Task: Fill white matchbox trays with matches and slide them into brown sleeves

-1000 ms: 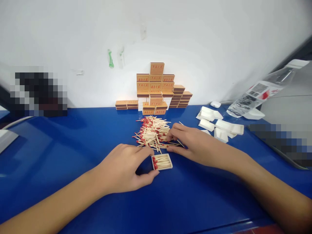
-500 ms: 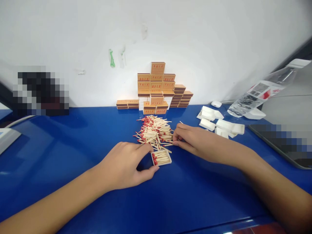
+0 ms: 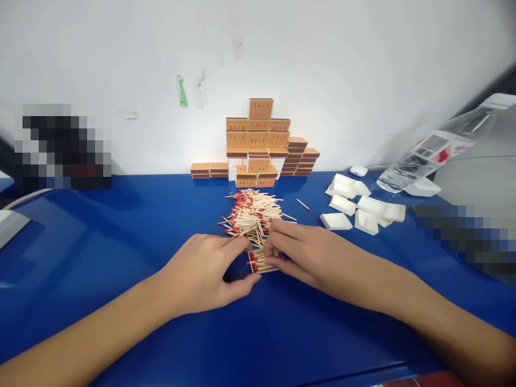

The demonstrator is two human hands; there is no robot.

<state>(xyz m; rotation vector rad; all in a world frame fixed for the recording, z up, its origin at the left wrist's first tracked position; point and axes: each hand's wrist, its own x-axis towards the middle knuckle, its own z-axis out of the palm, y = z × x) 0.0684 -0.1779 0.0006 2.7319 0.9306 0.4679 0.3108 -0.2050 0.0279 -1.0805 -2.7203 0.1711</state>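
Observation:
My left hand (image 3: 207, 274) grips the left end of a small white matchbox tray (image 3: 275, 270) between thumb and forefinger. Red-tipped matches (image 3: 258, 262) lie side by side in the tray, heads to the left. Over the tray's right part, my right hand (image 3: 300, 250) is closed in a pinch on matches, mostly hidden by the fingers. Just behind the tray spreads a loose heap of matches (image 3: 252, 212). One single match (image 3: 303, 205) lies apart, to the right of the heap.
Orange matchboxes (image 3: 258, 141) are stacked against the wall, with lower stacks beside them. At the right lie several empty white trays (image 3: 336, 221), a white earphone case (image 3: 358, 170) and a tilted plastic bottle (image 3: 433, 148). A blurred dark object (image 3: 66, 148) stands at the left.
My right hand has moved left and nearer, from the heap's right side to over the tray. My left hand stays at the tray's left end.

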